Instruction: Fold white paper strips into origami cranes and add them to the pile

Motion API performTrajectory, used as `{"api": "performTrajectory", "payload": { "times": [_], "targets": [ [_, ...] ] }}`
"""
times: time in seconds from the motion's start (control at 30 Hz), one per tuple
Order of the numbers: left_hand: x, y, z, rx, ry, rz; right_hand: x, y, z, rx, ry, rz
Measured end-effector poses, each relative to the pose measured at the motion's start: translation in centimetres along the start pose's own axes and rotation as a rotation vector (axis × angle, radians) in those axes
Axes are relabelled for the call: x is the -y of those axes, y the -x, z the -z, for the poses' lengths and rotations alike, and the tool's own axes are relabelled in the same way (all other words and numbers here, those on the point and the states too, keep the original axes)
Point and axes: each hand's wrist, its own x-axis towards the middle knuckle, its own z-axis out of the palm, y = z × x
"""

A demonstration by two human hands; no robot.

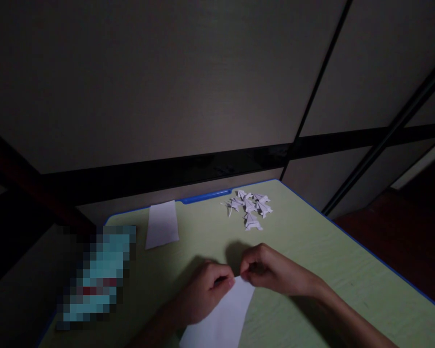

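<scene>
The worktop is pale green, edged by a blue rim, with a blue groove along its far side. Directly on it lie a white sheet, a cluster of folded paper figures farther right and, at the left, a teal item (pixelated, so its kind is unclear).

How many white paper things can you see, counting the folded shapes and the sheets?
Folded shapes: 6, as best I can tell, since they crowd together
Sheets: 2, one in the left hand and right hand, one on the table
Total: 8, leaving out the thin strips, too small to count
</scene>
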Motion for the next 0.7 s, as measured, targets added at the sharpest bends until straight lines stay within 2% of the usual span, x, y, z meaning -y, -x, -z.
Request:
{"api": "performTrajectory", "payload": {
  "times": [0.17,0.27,0.33,0.47,0.6,0.7],
  "targets": [
    [0.0,-0.2,0.1,0.004,0.109,0.03,-0.4,0.7,2.5,-0.037,-0.042,-0.089],
    [0.3,-0.3,0.1,-0.07,0.207,0.067,-1.1,0.9,3.7,-0.215,-0.055,-0.119],
    [0.5,-0.4,0.1,-0.144,0.271,0.085,-1.6,0.7,3.7,-0.349,-0.147,-0.109],
    [0.6,-0.6,-0.1,-0.204,0.305,0.073,-1.6,-0.7,0.8,-0.355,-0.37,-0.125],
    [0.6,-0.5,-0.2,-0.195,0.299,0.047,-1.1,-2.1,-2.6,-0.45,-0.469,-0.177],
    [0.7,-0.4,-0.3,-0.21,0.294,0.041,-0.9,-2.5,-3.5,-0.454,-0.488,-0.194]
  ]
}}
